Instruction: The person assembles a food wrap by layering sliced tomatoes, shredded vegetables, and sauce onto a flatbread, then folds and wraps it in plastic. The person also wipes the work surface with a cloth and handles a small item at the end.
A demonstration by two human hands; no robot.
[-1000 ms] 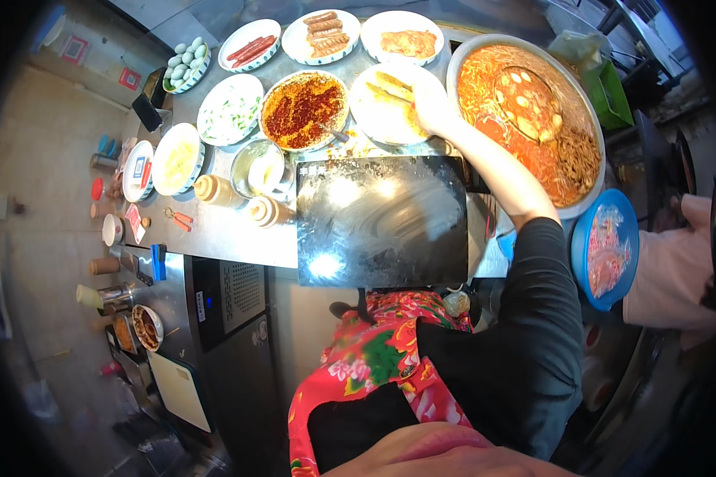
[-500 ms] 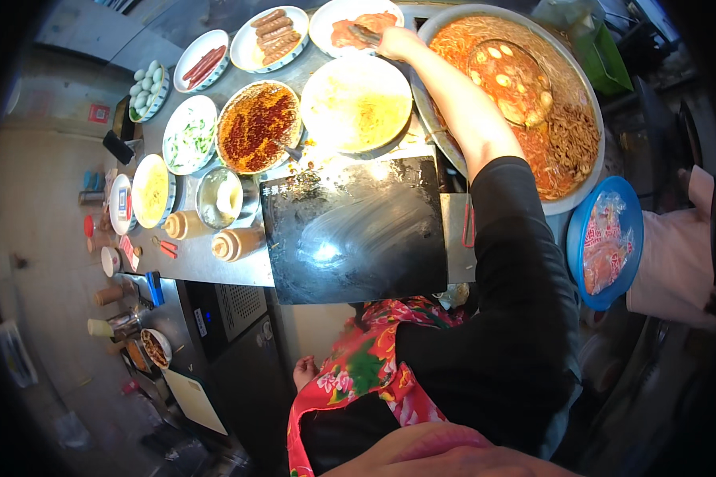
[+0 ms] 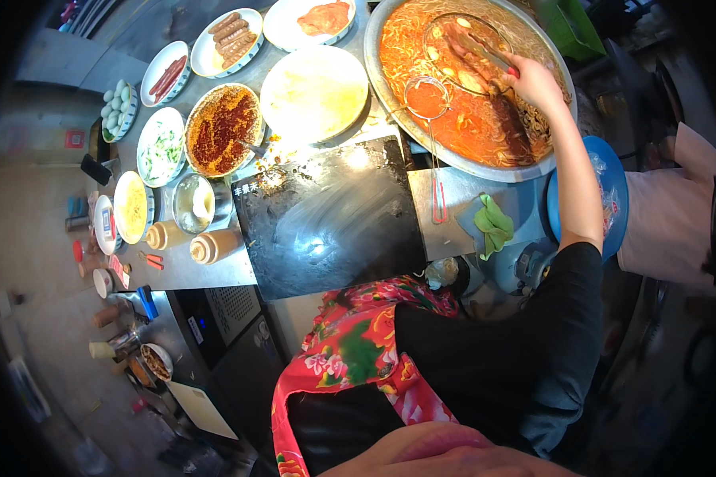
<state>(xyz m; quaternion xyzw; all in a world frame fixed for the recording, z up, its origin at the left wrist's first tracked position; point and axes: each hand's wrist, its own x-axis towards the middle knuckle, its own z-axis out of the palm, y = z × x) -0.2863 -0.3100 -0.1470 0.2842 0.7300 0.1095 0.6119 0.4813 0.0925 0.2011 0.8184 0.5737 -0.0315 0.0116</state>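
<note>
My right hand (image 3: pixel 535 81) reaches out over a big round metal pan (image 3: pixel 390 75) of red soup with noodles and pale floating pieces. It is shut on a pair of metal tongs (image 3: pixel 479 49) whose tips point into the soup. A wire skimmer (image 3: pixel 431 102) with a long red-tipped handle leans on the pan's near rim. My left hand is out of sight. In front of me lies a black flat griddle (image 3: pixel 334 219), greasy, with crumbs at its far edge.
Left of the pan stand a plate of pale pancakes (image 3: pixel 314 91), a chili bowl (image 3: pixel 223 127), sausages (image 3: pixel 229 36), eggs (image 3: pixel 115 111), chopped greens (image 3: pixel 161 147), a metal bowl (image 3: pixel 195 203) and two squeeze bottles (image 3: pixel 211 246). A green cloth (image 3: pixel 493 222) and a blue plate (image 3: pixel 612 199) lie to the right, beside another person (image 3: pixel 668 215).
My right hand left the pale pancake plate, passed the plate at the back, and now holds tongs over the soup pan. The view has shifted right.
</note>
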